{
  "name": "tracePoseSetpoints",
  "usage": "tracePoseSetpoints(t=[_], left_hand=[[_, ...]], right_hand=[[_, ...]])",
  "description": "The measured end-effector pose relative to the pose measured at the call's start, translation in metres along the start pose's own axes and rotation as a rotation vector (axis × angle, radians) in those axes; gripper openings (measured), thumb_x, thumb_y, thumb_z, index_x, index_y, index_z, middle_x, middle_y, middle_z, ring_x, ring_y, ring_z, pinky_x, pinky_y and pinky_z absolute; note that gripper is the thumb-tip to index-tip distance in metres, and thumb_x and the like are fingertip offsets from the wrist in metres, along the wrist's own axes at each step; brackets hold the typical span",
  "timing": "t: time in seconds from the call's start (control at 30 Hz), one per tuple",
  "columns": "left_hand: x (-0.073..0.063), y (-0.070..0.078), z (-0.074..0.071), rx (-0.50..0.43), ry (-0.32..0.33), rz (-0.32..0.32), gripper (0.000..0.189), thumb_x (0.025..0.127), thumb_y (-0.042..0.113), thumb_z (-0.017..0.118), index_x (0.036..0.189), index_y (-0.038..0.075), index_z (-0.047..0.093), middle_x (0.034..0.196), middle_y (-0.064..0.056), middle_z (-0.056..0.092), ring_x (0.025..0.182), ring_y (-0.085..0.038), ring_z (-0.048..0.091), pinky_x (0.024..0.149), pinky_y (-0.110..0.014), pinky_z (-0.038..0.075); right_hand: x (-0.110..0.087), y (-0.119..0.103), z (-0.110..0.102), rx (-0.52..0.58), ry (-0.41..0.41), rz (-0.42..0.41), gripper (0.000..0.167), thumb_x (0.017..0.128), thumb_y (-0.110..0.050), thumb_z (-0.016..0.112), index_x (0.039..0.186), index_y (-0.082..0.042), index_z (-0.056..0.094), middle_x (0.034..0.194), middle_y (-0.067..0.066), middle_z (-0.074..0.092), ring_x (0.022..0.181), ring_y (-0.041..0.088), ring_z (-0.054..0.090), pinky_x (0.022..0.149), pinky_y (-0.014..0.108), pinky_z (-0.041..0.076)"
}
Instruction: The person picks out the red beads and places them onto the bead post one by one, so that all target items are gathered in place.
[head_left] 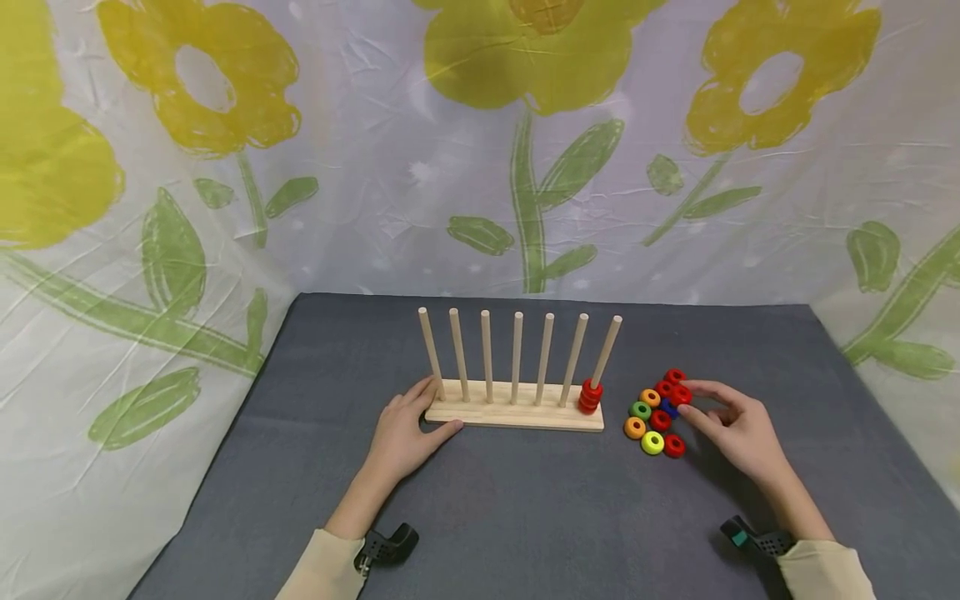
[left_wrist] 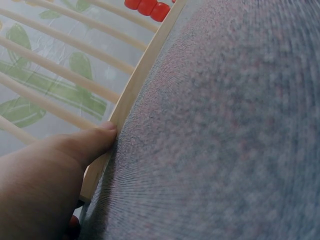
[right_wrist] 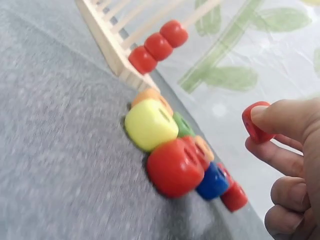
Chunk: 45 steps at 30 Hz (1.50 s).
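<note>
A wooden peg rack (head_left: 517, 417) with several upright pegs stands mid-table. Its rightmost peg carries three red beads (right_wrist: 158, 46). My left hand (head_left: 405, 433) grips the rack's left end, the thumb along the front edge, as the left wrist view also shows. Between thumb and fingertips my right hand (head_left: 738, 425) pinches a red bead (right_wrist: 256, 122), raised above a cluster of loose beads. That cluster holds a yellow bead (right_wrist: 150, 125), a green bead (head_left: 640, 410), a blue bead (right_wrist: 213, 181), orange beads (head_left: 634, 428) and other red beads (head_left: 673, 446).
A dark grey cloth (head_left: 510, 517) covers the table. Behind it hangs a white curtain (head_left: 360, 167) printed with yellow flowers. The loose beads lie just right of the rack, close together.
</note>
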<state>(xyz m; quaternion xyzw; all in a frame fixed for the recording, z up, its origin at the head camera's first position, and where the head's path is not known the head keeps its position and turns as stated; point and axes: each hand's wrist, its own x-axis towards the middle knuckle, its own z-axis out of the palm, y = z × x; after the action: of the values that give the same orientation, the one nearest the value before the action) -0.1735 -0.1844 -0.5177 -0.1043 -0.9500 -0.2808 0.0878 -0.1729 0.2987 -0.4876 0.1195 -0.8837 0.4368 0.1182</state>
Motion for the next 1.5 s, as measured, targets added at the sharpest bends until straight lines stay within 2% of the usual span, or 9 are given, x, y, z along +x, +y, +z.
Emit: tracePoseSetpoints(t=[0.47,0.7,0.97,1.1,1.27,1.4,1.5], left_hand=[[0.0,0.001,0.0,0.002,-0.01,-0.009,0.084,0.088,0.051,0.077,0.151,0.004,0.049,0.154,-0.015,0.045,0.118,-0.038,0.053,0.098,-0.054,0.041],[0.0,0.001,0.0,0.003,-0.013,-0.01,0.084,0.088,0.052,0.077,0.151,0.004,0.049,0.155,-0.014,0.044,0.116,-0.037,0.054,0.096,-0.053,0.042],[0.0,0.001,0.0,0.002,-0.009,-0.013,0.084,0.087,0.052,0.077,0.151,0.004,0.049,0.154,-0.013,0.045,0.115,-0.036,0.054,0.095,-0.052,0.042],[0.001,0.001,0.001,0.006,-0.009,-0.006,0.085,0.087,0.053,0.077,0.151,0.004,0.049,0.154,-0.014,0.045,0.116,-0.037,0.054,0.096,-0.053,0.042],[0.001,0.001,0.001,0.008,-0.015,-0.006,0.084,0.088,0.053,0.076,0.151,0.004,0.049,0.155,-0.014,0.044,0.119,-0.038,0.053,0.097,-0.055,0.041],[0.0,0.001,0.001,0.01,-0.014,-0.009,0.084,0.088,0.053,0.076,0.151,0.005,0.049,0.155,-0.014,0.044,0.12,-0.039,0.052,0.098,-0.055,0.041],[0.0,0.001,0.0,0.01,-0.01,-0.008,0.084,0.088,0.053,0.076,0.151,0.005,0.049,0.155,-0.014,0.044,0.121,-0.039,0.052,0.098,-0.056,0.041]], right_hand=[[0.018,-0.016,0.008,0.051,-0.014,-0.017,0.034,0.094,-0.013,0.077,0.127,-0.014,0.071,0.098,-0.001,0.065,0.041,0.014,0.032,0.039,0.031,0.028],[0.021,-0.023,0.01,0.097,-0.019,-0.021,0.032,0.094,-0.011,0.076,0.126,-0.013,0.071,0.089,0.002,0.061,0.041,0.014,0.031,0.038,0.031,0.028],[0.026,-0.031,0.012,0.071,-0.018,-0.048,0.036,0.092,-0.005,0.077,0.127,-0.009,0.07,0.102,0.005,0.065,0.042,0.012,0.032,0.039,0.031,0.029],[0.026,-0.047,0.011,0.072,-0.017,-0.067,0.035,0.091,0.001,0.076,0.125,-0.003,0.07,0.103,0.012,0.066,0.042,0.01,0.033,0.039,0.031,0.029],[0.025,-0.076,0.007,0.069,-0.015,-0.077,0.032,0.09,0.003,0.075,0.122,0.002,0.07,0.097,0.014,0.066,0.043,0.01,0.034,0.04,0.031,0.03],[0.027,-0.085,0.006,0.074,-0.013,-0.069,0.031,0.091,0.001,0.075,0.122,0.0,0.07,0.1,0.013,0.068,0.043,0.011,0.036,0.041,0.031,0.031],[0.029,-0.087,0.006,0.078,-0.007,-0.076,0.031,0.091,0.001,0.075,0.122,0.0,0.07,0.093,0.011,0.069,0.042,0.01,0.035,0.04,0.031,0.031]])
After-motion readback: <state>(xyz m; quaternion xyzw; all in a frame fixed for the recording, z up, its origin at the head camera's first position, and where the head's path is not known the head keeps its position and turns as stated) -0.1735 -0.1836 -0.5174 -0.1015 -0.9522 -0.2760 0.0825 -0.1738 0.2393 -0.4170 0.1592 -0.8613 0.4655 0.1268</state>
